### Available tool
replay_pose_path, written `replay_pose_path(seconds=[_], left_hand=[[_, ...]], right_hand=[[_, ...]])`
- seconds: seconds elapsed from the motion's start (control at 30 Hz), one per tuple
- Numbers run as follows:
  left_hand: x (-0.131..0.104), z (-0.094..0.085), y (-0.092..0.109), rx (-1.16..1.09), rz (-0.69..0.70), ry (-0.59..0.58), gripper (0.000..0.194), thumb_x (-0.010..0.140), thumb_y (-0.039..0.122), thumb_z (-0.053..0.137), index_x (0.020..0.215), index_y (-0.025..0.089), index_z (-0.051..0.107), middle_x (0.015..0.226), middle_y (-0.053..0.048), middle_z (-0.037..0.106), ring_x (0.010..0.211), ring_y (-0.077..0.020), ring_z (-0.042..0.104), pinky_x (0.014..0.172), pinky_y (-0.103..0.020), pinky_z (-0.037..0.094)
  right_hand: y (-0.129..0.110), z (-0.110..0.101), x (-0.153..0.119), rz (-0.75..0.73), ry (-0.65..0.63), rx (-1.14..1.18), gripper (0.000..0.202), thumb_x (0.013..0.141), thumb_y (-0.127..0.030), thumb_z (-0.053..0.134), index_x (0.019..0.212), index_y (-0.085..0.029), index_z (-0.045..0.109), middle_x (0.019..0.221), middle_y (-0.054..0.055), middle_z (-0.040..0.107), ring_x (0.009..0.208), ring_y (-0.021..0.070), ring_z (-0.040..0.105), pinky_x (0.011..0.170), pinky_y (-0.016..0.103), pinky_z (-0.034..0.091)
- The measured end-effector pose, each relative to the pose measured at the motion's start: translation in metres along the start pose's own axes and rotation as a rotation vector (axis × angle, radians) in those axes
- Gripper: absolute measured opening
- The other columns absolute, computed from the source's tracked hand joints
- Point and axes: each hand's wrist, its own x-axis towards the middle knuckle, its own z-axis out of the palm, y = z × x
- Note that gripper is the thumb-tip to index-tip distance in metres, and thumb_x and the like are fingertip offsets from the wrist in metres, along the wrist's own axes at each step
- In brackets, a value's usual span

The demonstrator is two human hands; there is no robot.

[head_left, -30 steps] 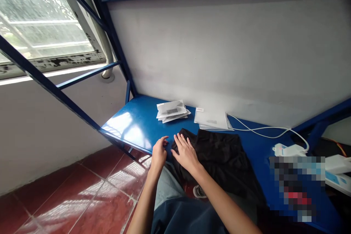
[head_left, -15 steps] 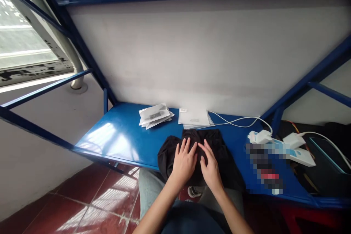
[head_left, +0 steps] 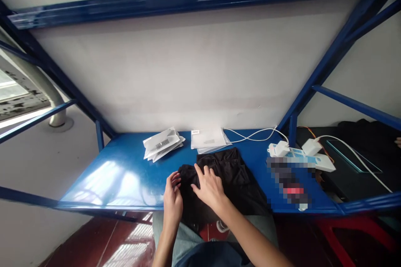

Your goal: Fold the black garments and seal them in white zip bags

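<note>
Black cloth [head_left: 239,179] lies rumpled at the front of our blue table [head_left: 125,179], a little right of its middle, with its near part hanging over the edge above our lap. Our left hand [head_left: 173,196] is at the cloth's left edge with its fingers curled; we cannot tell whether they pinch the fabric. Our right hand [head_left: 210,187] rests palm down on the cloth, fingers loosely spread and thumb held apart, just beside the left hand without touching it. Behind the cloth, toward the wall [head_left: 188,62], we see an untidy stack of white packets [head_left: 163,144] on the left and some flatter white sleeves [head_left: 209,138] to the right of it. A white cable [head_left: 250,137] loops from beside the sleeves to a power strip [head_left: 324,162] on the right, which carries two white adapters [head_left: 311,147]. In front of the strip, a pixelated patch [head_left: 288,181] hides what lies there. Below the table, we see a shoe [head_left: 222,226] and red floor tiles [head_left: 125,233].
</note>
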Motion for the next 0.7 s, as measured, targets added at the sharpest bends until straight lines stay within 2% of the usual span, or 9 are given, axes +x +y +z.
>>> replay_pose_path(seconds=[0.1, 0.2, 0.27, 0.37, 0.43, 0.5, 0.6, 0.67, 0.7], left_hand=[[-0.005, 0.007, 0.015, 0.003, 0.017, -0.017, 0.044, 0.094, 0.012, 0.038, 0.135, 0.022, 0.05, 0.132, -0.013, 0.064, 0.12, -0.0229, 0.066, 0.107, -0.046, 0.054], [0.0, 0.03, 0.048, 0.035, 0.098, -0.091, 0.047, 0.096, 0.01, 0.038, 0.14, 0.022, 0.049, 0.138, -0.012, 0.062, 0.129, -0.0229, 0.062, 0.113, -0.046, 0.05], [0.003, 0.055, 0.071, 0.091, 0.198, -0.196, 0.046, 0.101, 0.014, 0.037, 0.144, 0.022, 0.047, 0.145, -0.012, 0.059, 0.135, -0.0225, 0.058, 0.115, -0.044, 0.048], [-0.002, 0.103, 0.091, 0.291, 0.384, -0.413, 0.048, 0.105, 0.022, 0.041, 0.152, 0.025, 0.045, 0.16, -0.013, 0.045, 0.148, -0.0263, 0.045, 0.12, -0.049, 0.042], [-0.012, 0.13, 0.091, 0.483, 0.467, -0.503, 0.049, 0.104, 0.027, 0.047, 0.153, 0.028, 0.047, 0.167, -0.013, 0.035, 0.154, -0.0326, 0.035, 0.122, -0.058, 0.037], [-0.017, 0.144, 0.086, 0.606, 0.499, -0.537, 0.05, 0.103, 0.033, 0.051, 0.153, 0.03, 0.048, 0.169, -0.012, 0.031, 0.155, -0.036, 0.032, 0.121, -0.064, 0.034], [0.002, 0.137, 0.078, 0.52, 0.452, -0.603, 0.043, 0.104, 0.038, 0.053, 0.146, 0.033, 0.057, 0.162, -0.009, 0.046, 0.148, -0.0292, 0.046, 0.119, -0.052, 0.041], [0.037, 0.117, 0.075, 0.413, 0.337, -0.583, 0.032, 0.105, 0.034, 0.052, 0.133, 0.032, 0.067, 0.143, -0.006, 0.065, 0.133, -0.0218, 0.06, 0.113, -0.038, 0.049], [0.059, 0.106, 0.073, 0.41, 0.276, -0.525, 0.03, 0.106, 0.03, 0.049, 0.128, 0.029, 0.069, 0.134, -0.006, 0.069, 0.127, -0.0201, 0.064, 0.11, -0.035, 0.05]], right_hand=[[0.014, -0.014, 0.008, -0.017, -0.027, 0.064, 0.07, 0.09, -0.018, 0.057, 0.156, -0.032, 0.044, 0.128, 0.012, 0.067, 0.108, 0.03, 0.069, 0.087, 0.042, 0.056], [0.05, -0.035, 0.003, -0.104, 0.058, 0.333, 0.065, 0.091, -0.011, 0.045, 0.151, -0.035, 0.048, 0.132, 0.004, 0.067, 0.116, 0.0219, 0.067, 0.1, 0.036, 0.053], [0.082, -0.044, -0.009, -0.132, 0.17, 0.469, 0.056, 0.093, -0.011, 0.04, 0.141, -0.033, 0.056, 0.132, 0.004, 0.065, 0.122, 0.0204, 0.063, 0.106, 0.036, 0.05], [0.128, -0.044, -0.034, 0.014, 0.338, 0.279, 0.042, 0.095, -0.014, 0.042, 0.127, -0.027, 0.065, 0.125, 0.01, 0.064, 0.115, 0.0261, 0.063, 0.1, 0.043, 0.052], [0.148, -0.039, -0.048, 0.138, 0.383, 0.043, 0.037, 0.093, -0.015, 0.049, 0.121, -0.026, 0.07, 0.124, 0.013, 0.062, 0.11, 0.0308, 0.062, 0.09, 0.046, 0.053], [0.158, -0.037, -0.054, 0.179, 0.375, -0.103, 0.035, 0.091, -0.014, 0.054, 0.117, -0.027, 0.073, 0.126, 0.014, 0.061, 0.109, 0.0337, 0.06, 0.084, 0.046, 0.053], [0.155, -0.048, -0.034, 0.105, 0.316, -0.071, 0.033, 0.093, -0.017, 0.055, 0.117, -0.028, 0.073, 0.126, 0.013, 0.063, 0.113, 0.0342, 0.059, 0.087, 0.047, 0.052], [0.148, -0.062, -0.001, 0.025, 0.249, 0.029, 0.03, 0.098, -0.023, 0.052, 0.119, -0.029, 0.073, 0.126, 0.01, 0.065, 0.116, 0.0309, 0.059, 0.097, 0.045, 0.051], [0.145, -0.068, 0.02, -0.008, 0.215, 0.074, 0.029, 0.101, -0.026, 0.051, 0.121, -0.029, 0.072, 0.126, 0.009, 0.066, 0.118, 0.0285, 0.06, 0.101, 0.042, 0.049]])
